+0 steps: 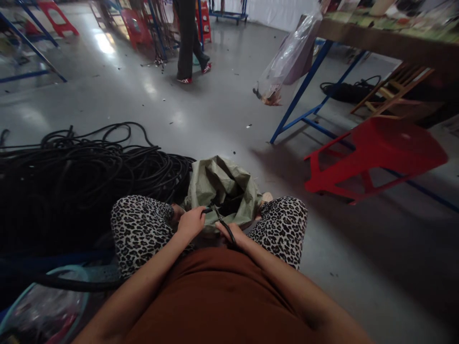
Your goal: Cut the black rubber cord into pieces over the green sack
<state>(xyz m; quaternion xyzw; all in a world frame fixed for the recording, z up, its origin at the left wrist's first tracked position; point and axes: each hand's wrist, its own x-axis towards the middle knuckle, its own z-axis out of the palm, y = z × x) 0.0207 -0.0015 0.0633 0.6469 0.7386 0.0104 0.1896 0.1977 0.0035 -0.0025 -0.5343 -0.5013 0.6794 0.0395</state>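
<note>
Left hand (191,222): fingers pinch one black cord (207,210). Right hand (232,232): fingers grip one pair of scissors (227,230). Both items over one open sack (202,184), near centre. One cord heap (89,167), left.

At 11 o'clock the top edge crops a person (185,38) above the legs; at 2, the right edge cuts off the surface (358,39), its clutter (401,14) blurred. The left edge cuts the black cable pile (93,172) at 9 and the turquoise basket (85,294) at 8. Shadow hides the depths of the sack (205,186) at 6; the tips of the cutting tool (227,229) are too small to tell
</note>
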